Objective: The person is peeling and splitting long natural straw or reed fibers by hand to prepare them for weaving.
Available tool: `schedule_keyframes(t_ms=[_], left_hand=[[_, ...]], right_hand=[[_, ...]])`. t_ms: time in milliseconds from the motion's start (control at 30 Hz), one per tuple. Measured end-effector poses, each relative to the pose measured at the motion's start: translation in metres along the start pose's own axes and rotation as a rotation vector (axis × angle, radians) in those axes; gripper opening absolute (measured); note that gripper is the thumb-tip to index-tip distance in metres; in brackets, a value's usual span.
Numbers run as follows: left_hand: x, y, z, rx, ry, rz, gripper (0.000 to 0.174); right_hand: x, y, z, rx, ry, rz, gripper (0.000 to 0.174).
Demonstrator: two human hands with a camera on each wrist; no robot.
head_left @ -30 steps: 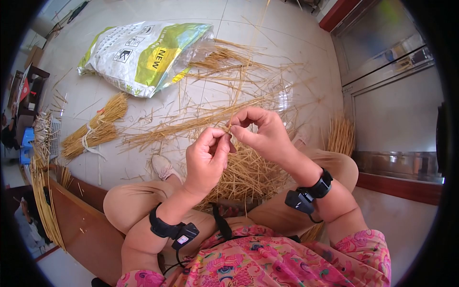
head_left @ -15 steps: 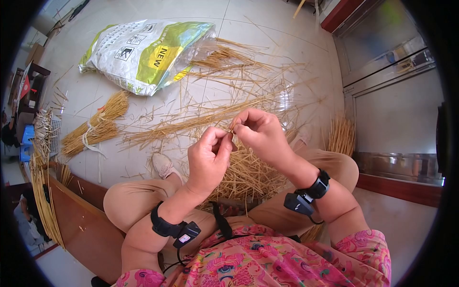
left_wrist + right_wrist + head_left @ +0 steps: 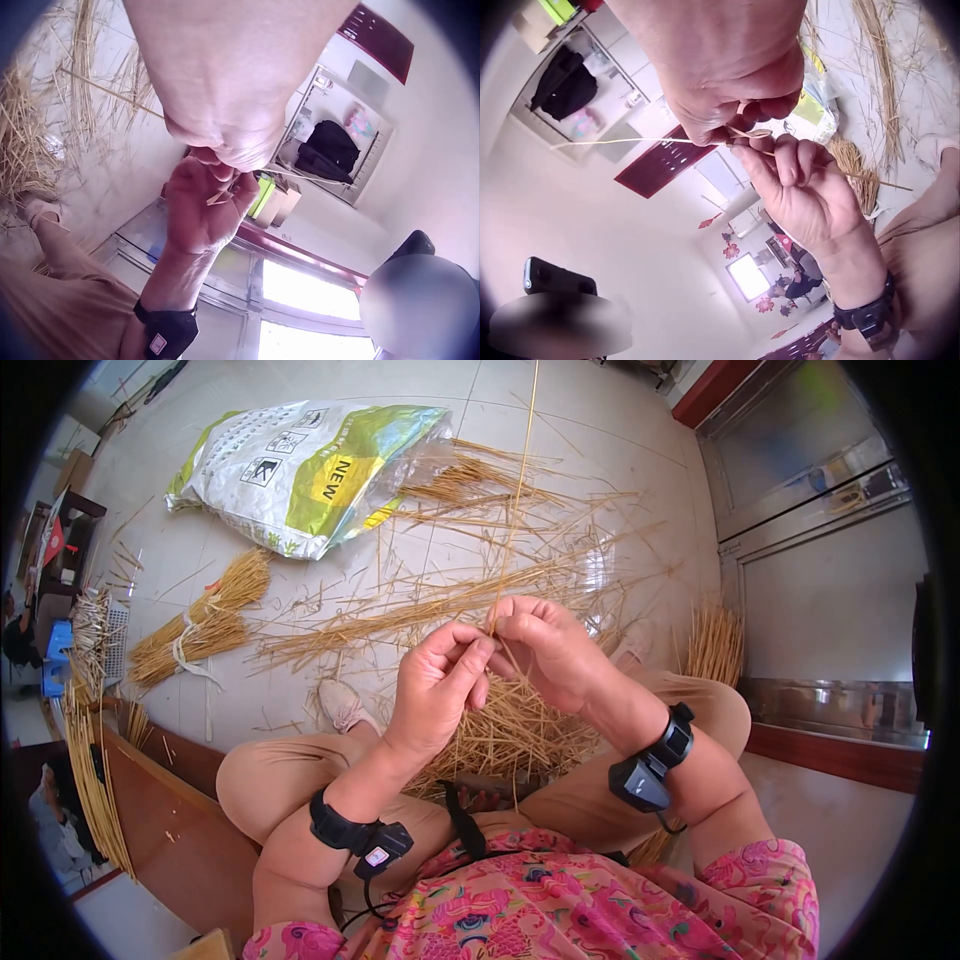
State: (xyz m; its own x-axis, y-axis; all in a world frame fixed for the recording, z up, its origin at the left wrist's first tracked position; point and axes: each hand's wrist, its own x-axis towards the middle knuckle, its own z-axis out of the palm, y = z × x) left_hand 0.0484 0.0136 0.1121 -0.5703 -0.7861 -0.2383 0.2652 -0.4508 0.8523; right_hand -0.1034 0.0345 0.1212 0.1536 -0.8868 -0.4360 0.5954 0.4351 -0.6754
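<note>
In front of the knees both hands meet, fingertips together, on a thin straw stalk (image 3: 518, 500). My left hand (image 3: 432, 685) pinches it between thumb and forefinger. My right hand (image 3: 555, 650) pinches it just beside, thumb on top. From the fingers the long stalk runs up and away in the head view; in the right wrist view the straw (image 3: 630, 140) extends past both sides of the hands, with a short bent piece (image 3: 759, 134) at the fingertips. The exact crossing is hidden by the fingers. Below the hands lies a heap of loose straw (image 3: 530, 730).
A white and green bag (image 3: 300, 480) with straw spilling out lies ahead on the tiled floor. A tied straw bundle (image 3: 200, 625) is at left, a long row of stalks (image 3: 420, 608) ahead. More straw (image 3: 714, 645) stands by the metal cabinet (image 3: 830, 600). A wooden board (image 3: 170, 810) is at left.
My right hand has turned, its thumb now lying across the top at the fingertips. The long stalk, swung toward the upper right half a second ago, now stands nearly upright in view. The left hand stays nearly in place.
</note>
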Motion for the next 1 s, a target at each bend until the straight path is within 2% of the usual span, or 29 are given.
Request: schedule_keyframes(t_ms=[467, 667, 1000], left_hand=[[0.000, 0.001, -0.002, 0.158, 0.088, 0.036, 0.009], [0.000, 0.001, -0.003, 0.092, 0.076, -0.015, 0.010], [-0.001, 0.001, -0.003, 0.119, 0.054, 0.011, 0.010]], right_hand=[[-0.007, -0.005, 0.005, -0.249, 0.117, -0.165, 0.007], [-0.006, -0.007, 0.000, -0.200, 0.086, -0.098, 0.007], [-0.008, -0.007, 0.006, -0.240, 0.080, -0.179, 0.007]])
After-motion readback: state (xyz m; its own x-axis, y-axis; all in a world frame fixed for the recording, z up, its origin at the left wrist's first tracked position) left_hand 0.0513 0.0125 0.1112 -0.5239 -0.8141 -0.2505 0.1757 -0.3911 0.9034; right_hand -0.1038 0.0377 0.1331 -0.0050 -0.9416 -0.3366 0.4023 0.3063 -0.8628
